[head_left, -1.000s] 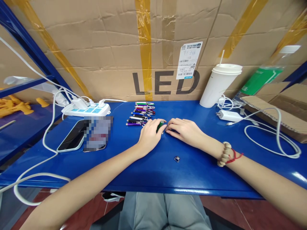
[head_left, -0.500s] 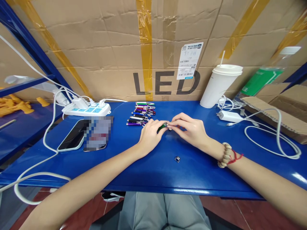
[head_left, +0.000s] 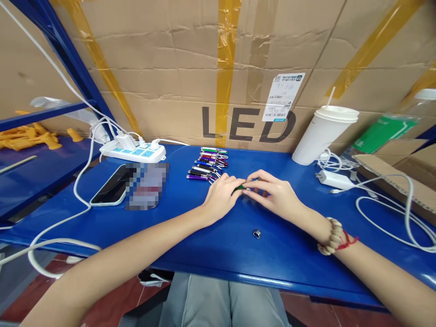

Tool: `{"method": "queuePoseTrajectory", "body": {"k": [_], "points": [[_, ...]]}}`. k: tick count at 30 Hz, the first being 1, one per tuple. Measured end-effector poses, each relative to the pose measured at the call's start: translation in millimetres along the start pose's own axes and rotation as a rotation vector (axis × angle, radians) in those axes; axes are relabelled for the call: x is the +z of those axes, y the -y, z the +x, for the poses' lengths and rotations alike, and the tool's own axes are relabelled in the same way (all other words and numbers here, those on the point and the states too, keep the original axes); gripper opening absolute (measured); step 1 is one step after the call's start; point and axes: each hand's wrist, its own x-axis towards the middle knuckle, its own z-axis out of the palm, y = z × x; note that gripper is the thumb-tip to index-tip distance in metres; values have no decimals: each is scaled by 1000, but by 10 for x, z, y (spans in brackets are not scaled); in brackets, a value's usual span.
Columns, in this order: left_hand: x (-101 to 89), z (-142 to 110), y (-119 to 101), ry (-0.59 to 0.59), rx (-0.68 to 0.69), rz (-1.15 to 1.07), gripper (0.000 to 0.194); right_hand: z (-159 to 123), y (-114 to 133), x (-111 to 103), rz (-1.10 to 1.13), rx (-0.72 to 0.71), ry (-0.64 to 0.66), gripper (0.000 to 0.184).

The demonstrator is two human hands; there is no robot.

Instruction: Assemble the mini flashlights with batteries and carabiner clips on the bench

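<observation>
My left hand [head_left: 223,197] is closed around a small green keychain penlight [head_left: 240,187], whose body is mostly hidden by the fingers. At its right end, the fingertips of my right hand [head_left: 277,195] are pinched together, touching it; any small part between them is hidden. Nearer the table's front lies a small silver metal cap [head_left: 256,234] with a loop. Just beyond my left hand, several keychain penlights [head_left: 207,163] in purple, black, silver, blue, red and green lie side by side, their clips pointing right.
Two phones [head_left: 111,186] lie left on the blue table [head_left: 218,245], before a white power strip [head_left: 136,152]. A tall white cup [head_left: 323,136], a charger [head_left: 335,180] with looped cable and an open carton [head_left: 388,181] stand right. A large cardboard box [head_left: 184,91] closes off the back.
My right hand has risen and pinched the penlight's right end, and the green body has tipped from upright toward lying flat. The camera view has shifted and tilted slightly.
</observation>
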Motion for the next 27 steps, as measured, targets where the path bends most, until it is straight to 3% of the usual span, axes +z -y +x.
{"method": "queuePoseTrajectory", "body": {"k": [7, 12, 15, 27], "points": [[52, 26, 93, -147, -122, -187, 18, 38, 16, -37, -59, 111, 74, 28], [60, 41, 138, -213, -82, -338, 21, 11, -20, 45, -120, -47, 207, 24], [63, 47, 129, -172, -82, -361, 22, 7, -15, 97, -81, -57, 240, 24], [35, 51, 89, -72, -124, -269, 23, 42, 37, 177, 144, 163, 228, 17]]}}
